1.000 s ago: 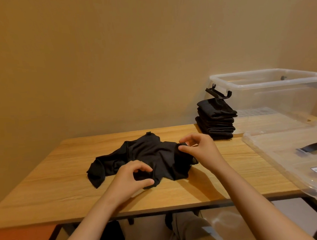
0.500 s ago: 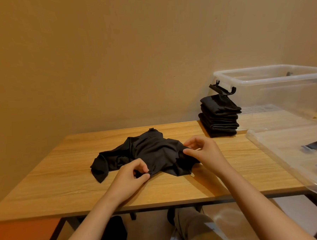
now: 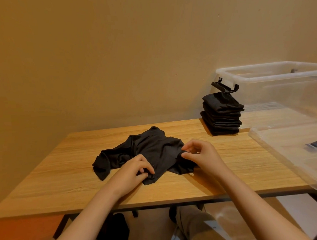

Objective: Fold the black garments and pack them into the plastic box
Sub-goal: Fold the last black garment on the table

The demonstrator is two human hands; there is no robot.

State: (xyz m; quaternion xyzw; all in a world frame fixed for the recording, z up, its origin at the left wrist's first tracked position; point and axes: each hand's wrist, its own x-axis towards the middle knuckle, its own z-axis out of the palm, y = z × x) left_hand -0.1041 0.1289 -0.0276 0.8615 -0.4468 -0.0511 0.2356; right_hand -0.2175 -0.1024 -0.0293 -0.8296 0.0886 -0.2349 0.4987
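Since 1 s ago the crumpled black garment [image 3: 152, 149] has stayed in the middle of the desk [image 3: 65, 179] with both hands still on its near side. The left hand [image 3: 136, 173] has slid a little to the right along the near hem, and its fingers now lie lower against the cloth.

The desk is light wood grain with a dark frame, set against a plain tan wall [image 3: 114, 58]. At the far right of the desk, a stack of folded black garments [image 3: 221, 114] stands just beside the clear plastic box [image 3: 261, 68], which has a black latch [image 3: 224, 87] sticking out above the stack. The box's clear lid [image 3: 284, 146] lies nearer, hanging over the desk's right edge.

The left hand pinches the near hem between thumb and curled fingers. The right hand [image 3: 202, 158] pinches a fold at the garment's right edge between thumb and forefinger, with the other fingers arched above. Both forearms reach in from the near edge.
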